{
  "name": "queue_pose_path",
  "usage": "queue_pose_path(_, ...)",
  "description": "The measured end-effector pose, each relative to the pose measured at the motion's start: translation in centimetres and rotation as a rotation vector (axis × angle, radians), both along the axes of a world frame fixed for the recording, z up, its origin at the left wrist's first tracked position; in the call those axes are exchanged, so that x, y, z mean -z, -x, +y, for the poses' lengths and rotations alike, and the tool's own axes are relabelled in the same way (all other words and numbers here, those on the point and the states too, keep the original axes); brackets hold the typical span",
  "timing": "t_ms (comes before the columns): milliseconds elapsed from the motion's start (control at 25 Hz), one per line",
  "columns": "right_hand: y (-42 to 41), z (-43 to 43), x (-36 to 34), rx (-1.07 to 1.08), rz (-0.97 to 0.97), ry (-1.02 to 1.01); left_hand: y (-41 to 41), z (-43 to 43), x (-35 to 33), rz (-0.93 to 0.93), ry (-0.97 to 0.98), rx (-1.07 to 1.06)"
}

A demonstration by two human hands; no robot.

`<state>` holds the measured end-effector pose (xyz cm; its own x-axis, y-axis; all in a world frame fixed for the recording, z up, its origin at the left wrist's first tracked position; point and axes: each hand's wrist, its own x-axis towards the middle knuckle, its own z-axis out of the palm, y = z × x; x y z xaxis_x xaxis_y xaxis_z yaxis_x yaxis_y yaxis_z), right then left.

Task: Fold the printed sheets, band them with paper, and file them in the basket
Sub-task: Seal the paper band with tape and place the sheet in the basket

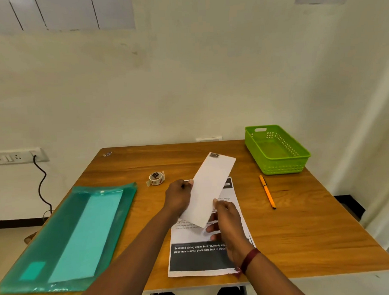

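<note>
A folded white sheet (209,186), long and narrow with a small dark mark at its far end, is lifted above the table and tilted to the right. My left hand (179,198) pinches its left edge. My right hand (228,221) holds its near right corner. Under them a stack of printed sheets (200,257) lies flat near the front edge, with a dark block of white text showing. A green plastic basket (279,163) stands at the far right corner with nothing visible in it.
A teal plastic folder (66,237) with pale paper strips inside lies on the left. A small roll of stickers (156,178) sits behind the hands. An orange pen (267,192) lies right of the sheets. A wall socket with a black cable (42,187) is at left.
</note>
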<state>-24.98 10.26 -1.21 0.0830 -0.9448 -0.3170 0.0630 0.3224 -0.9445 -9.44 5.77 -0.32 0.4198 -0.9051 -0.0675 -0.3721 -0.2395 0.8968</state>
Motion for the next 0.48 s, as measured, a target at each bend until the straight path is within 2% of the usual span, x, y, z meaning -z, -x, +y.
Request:
queue_pose_path(80,0.3,-0.3,-0.6,-0.022,0.092,0.093,2.0,0.0,-0.3,-0.014,0.041,-0.104)
queue_pose_path(200,2.1,-1.4,-1.4,0.091,0.227,0.237,5.0,-0.2,-1.4,0.074,0.075,-0.126)
queue_pose_path(320,5.6,-3.9,-1.7,0.143,0.352,0.358,7.2,-1.5,-2.6,0.159,0.063,0.037)
queue_pose_path(480,11.0,-8.2,-3.7,0.187,0.497,0.485,9.6,-3.6,-5.3,0.325,-0.007,0.375)
